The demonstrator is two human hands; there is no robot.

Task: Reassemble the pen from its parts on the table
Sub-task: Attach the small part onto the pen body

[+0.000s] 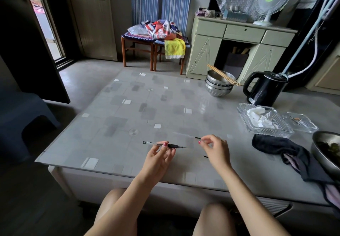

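My left hand (pixel 159 156) holds the pen body (pixel 163 145) level above the glass-topped table (pixel 128 107); it has a clear barrel, a black grip and its tip points right. My right hand (pixel 215 150) pinches the end of a thin clear part with a black end (pixel 197 138), which reaches left and away over the table. A small black piece (pixel 205 156) lies on the table just left of my right wrist. The two hands are apart.
Stacked steel bowls with chopsticks (pixel 219 83) and a black kettle (pixel 265 88) stand at the back right. Glass trays (pixel 265 119), a dark cloth (pixel 281 149) and a metal bowl (pixel 325 149) fill the right side. The table's front edge is near my knees.
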